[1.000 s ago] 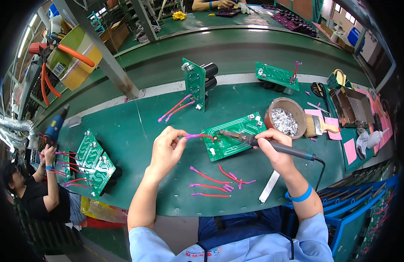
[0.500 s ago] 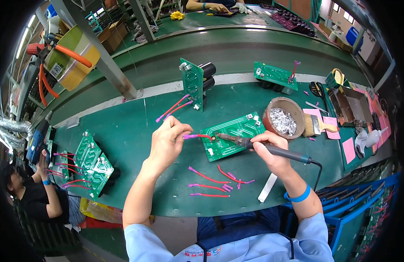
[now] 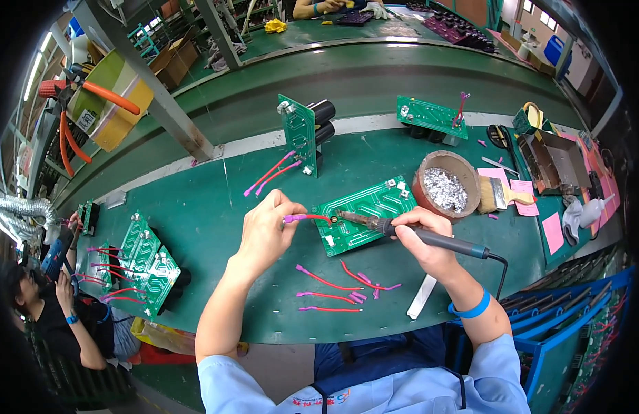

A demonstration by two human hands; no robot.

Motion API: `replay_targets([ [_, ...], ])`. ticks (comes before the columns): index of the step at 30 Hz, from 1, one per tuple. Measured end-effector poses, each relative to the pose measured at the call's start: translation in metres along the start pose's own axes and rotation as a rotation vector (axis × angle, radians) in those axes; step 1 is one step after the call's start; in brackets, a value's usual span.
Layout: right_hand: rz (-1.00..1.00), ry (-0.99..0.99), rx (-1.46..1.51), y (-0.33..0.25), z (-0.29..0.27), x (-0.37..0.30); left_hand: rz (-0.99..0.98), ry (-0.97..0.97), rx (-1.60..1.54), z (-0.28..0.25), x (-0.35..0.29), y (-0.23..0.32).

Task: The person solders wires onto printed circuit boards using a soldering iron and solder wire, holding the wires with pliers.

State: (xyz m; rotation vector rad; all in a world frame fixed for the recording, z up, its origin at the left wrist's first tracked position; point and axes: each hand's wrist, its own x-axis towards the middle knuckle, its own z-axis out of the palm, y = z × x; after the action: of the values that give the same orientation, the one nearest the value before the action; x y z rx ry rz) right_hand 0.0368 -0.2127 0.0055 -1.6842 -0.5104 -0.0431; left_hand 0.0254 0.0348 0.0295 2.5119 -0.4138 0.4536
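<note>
A green circuit board (image 3: 366, 231) lies on the bench in front of me. My left hand (image 3: 266, 224) pinches a red wire (image 3: 318, 217) close to its purple sleeved terminal. The wire's other end meets the board near its left side. In my right hand (image 3: 428, 238) is a soldering iron (image 3: 444, 241), its tip lowered to the board beside that wire end. Several loose red wires (image 3: 326, 277) with purple terminals lie on the bench nearer to me.
A brown pot (image 3: 421, 190) of silvery scraps and a brush (image 3: 495, 196) stand right of the board. More boards stand behind (image 3: 300, 134) and to the left (image 3: 148, 265). A white strip (image 3: 421, 298) lies near my right forearm. A co-worker (image 3: 57, 310) holds a blue tool at left.
The view has shifted slightly. My left hand is a little lower, still at the wire; the iron's tip stays on the board. The co-worker at left has moved their arms and blue tool.
</note>
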Motion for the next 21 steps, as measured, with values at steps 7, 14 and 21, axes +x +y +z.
replay_targets([
  [7, 0.011, 0.000, 0.019, -0.0013, 0.0014, -0.0004, 0.023, 0.013, -0.015, 0.0017, -0.0061, -0.0048],
  [14, 0.009, -0.002, 0.005, -0.0005, 0.0008, -0.0008, 0.038, 0.023, -0.024, 0.0022, -0.0065, -0.0046],
  [21, 0.004, 0.005, -0.011, -0.0028, 0.0005, -0.0003, 0.088, 0.072, -0.025, 0.0052, -0.0079, -0.0063],
])
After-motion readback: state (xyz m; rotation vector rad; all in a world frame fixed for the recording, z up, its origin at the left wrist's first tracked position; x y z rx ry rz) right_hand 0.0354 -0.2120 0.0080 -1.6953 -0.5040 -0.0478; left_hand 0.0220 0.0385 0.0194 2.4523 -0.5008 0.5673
